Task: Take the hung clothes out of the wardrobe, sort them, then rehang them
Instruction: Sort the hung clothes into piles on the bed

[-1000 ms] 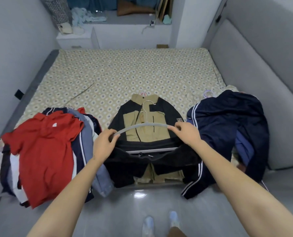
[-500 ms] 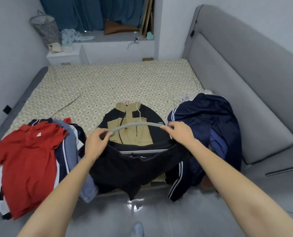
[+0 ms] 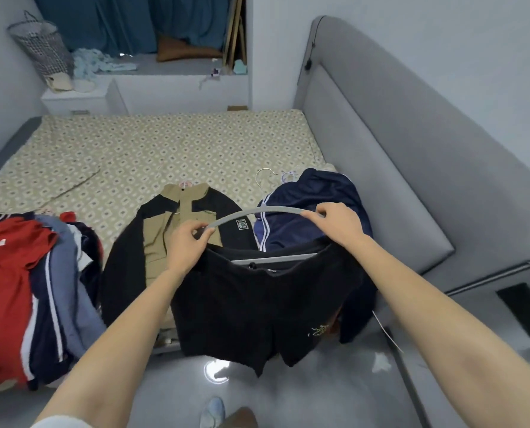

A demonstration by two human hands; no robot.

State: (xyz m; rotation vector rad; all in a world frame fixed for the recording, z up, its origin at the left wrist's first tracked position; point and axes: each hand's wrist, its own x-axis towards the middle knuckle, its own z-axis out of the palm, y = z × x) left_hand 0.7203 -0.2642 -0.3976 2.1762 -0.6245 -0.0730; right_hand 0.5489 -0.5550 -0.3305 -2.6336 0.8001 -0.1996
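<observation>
Bed (image 3: 171, 143), near edge, leftmost: pile topped by a red shirt (image 3: 7, 288), overhanging. Centre: tan-and-black jacket (image 3: 180, 217). Left hand (image 3: 186, 247) pinches one end of the hanger (image 3: 257, 211); right hand (image 3: 339, 225) curls round the other. Black shorts (image 3: 257, 307) hang from it, past the bed edge. Right: navy jacket (image 3: 313, 193). Bare sheet beyond.

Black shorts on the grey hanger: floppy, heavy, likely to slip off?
Likely floppy: the black shorts sag in folds below the grey hanger. Probably light: the left hand and right hand just pinch the hanger's ends. May slide; they seem merely draped over its bar.
</observation>
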